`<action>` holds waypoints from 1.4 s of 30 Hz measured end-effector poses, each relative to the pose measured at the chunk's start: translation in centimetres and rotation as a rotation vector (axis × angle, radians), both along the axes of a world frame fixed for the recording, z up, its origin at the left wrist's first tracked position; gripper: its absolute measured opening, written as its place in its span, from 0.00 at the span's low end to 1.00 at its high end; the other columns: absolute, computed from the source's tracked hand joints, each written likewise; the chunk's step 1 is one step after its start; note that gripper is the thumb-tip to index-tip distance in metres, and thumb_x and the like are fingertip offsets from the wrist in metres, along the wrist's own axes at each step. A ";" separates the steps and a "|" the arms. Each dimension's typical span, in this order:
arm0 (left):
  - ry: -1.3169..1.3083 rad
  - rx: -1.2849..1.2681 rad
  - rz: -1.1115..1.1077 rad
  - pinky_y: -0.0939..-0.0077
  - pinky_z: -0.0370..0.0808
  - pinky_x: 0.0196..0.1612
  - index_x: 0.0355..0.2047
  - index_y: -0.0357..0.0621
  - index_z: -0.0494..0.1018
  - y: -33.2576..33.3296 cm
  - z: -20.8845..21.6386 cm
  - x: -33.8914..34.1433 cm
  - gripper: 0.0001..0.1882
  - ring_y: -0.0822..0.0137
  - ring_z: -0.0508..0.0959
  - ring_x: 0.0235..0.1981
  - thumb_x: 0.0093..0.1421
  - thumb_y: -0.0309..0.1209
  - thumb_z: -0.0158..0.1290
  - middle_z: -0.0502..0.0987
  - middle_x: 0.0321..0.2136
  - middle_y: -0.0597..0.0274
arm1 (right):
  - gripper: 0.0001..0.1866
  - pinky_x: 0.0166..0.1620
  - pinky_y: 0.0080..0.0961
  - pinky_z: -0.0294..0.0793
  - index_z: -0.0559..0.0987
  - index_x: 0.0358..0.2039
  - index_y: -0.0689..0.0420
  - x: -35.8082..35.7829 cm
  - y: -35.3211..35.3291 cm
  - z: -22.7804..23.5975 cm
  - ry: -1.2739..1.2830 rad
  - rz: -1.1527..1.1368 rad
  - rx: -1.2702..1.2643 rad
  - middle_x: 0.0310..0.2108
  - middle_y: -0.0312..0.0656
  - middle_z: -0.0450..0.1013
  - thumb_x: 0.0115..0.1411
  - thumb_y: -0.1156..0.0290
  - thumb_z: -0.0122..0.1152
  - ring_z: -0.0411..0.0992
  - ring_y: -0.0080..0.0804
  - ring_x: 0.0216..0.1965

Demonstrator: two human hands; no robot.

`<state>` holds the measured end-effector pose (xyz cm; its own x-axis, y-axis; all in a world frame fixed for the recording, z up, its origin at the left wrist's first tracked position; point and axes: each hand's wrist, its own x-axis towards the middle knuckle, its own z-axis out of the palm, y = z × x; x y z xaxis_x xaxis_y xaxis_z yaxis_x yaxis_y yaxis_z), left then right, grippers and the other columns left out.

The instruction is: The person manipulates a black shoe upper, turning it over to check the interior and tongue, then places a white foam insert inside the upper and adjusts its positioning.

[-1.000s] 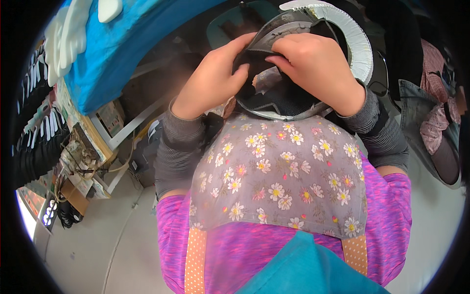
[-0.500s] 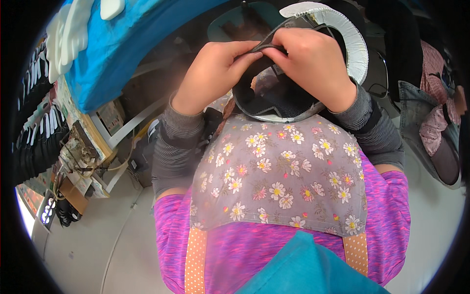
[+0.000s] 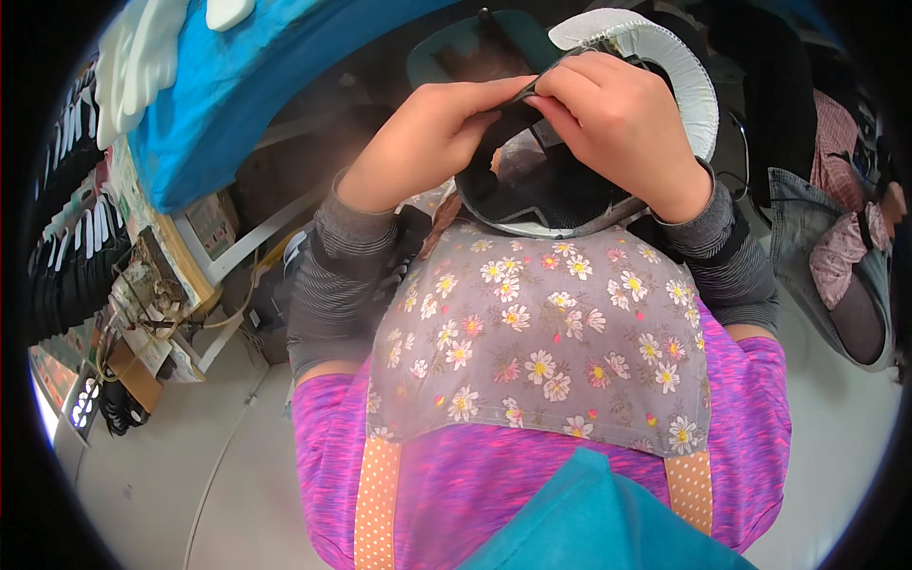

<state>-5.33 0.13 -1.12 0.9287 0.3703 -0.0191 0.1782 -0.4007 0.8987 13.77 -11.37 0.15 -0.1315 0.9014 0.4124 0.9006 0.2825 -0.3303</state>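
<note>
A black sewn piece (image 3: 537,195) with a mesh-like inner face and a pale lower rim stands in a loop above my lap. My left hand (image 3: 413,142) pinches the dark strip at its upper edge between thumb and forefinger. Close beside it, my right hand (image 3: 627,128) is closed on the same strip, with the fingertips of both hands almost meeting. A white, finely pleated curved band (image 3: 698,104) arches behind my right hand; whether it is joined to the black piece is hidden. The lower part of the piece rests against my grey flowered apron (image 3: 541,332).
A blue covered surface (image 3: 218,123) with white hand-like shapes (image 3: 142,66) is at the upper left. Below hang several black pieces with white strips (image 3: 90,256). A teal seat (image 3: 456,52) stands ahead. Another person's pink sleeve (image 3: 841,261) and a denim cloth (image 3: 803,247) are at the right.
My right hand has turned slightly and shifted right along the strip, its fingers more curled. My left hand has moved a little right. The black piece stays held in the same place.
</note>
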 end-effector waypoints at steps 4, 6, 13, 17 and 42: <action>0.087 0.049 -0.004 0.74 0.77 0.42 0.53 0.37 0.76 0.3 0.8 0.3 0.19 0.64 0.84 0.37 0.61 0.21 0.56 0.83 0.38 0.48 | 0.11 0.28 0.29 0.72 0.76 0.27 0.55 0.3 0.3 -0.1 0.057 -0.115 -0.040 0.22 0.39 0.72 0.54 0.64 0.69 0.75 0.35 0.28; 0.091 0.022 -0.055 0.74 0.78 0.40 0.48 0.35 0.78 0.5 0.7 0.4 0.15 0.62 0.84 0.34 0.60 0.23 0.58 0.83 0.36 0.49 | 0.12 0.27 0.28 0.70 0.76 0.26 0.56 0.6 0.8 2.3 0.113 -0.142 -0.075 0.20 0.39 0.71 0.53 0.65 0.72 0.73 0.36 0.26; 0.141 0.213 -0.005 0.68 0.77 0.38 0.44 0.37 0.77 1.4 1.6 1.2 0.17 0.52 0.81 0.32 0.53 0.27 0.63 0.81 0.33 0.49 | 0.20 0.48 0.34 0.70 0.75 0.27 0.55 1.5 -1.0 2.4 -0.083 0.140 -0.186 0.28 0.36 0.74 0.49 0.52 0.71 0.74 0.38 0.35; 0.030 0.294 -0.036 0.66 0.76 0.42 0.45 0.39 0.75 1.1 0.5 1.6 0.19 0.47 0.78 0.37 0.52 0.25 0.63 0.79 0.38 0.51 | 0.10 0.43 0.30 0.71 0.74 0.25 0.53 1.1 -2.0 0.9 -0.221 0.211 -0.153 0.26 0.36 0.71 0.50 0.63 0.65 0.73 0.35 0.33; 0.030 0.351 -0.070 0.61 0.75 0.39 0.42 0.40 0.75 0.7 -0.3 1.3 0.15 0.44 0.77 0.37 0.58 0.34 0.62 0.78 0.35 0.49 | 0.09 0.29 0.24 0.70 0.74 0.23 0.51 1.8 -0.7 0.7 -0.152 0.072 0.146 0.20 0.32 0.65 0.51 0.66 0.66 0.70 0.29 0.23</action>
<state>-3.98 0.84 -1.43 0.9531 0.2945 0.0701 0.1636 -0.6959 0.6992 15.54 -12.08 0.81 -0.2636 0.8197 0.5086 0.9127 0.3826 -0.1435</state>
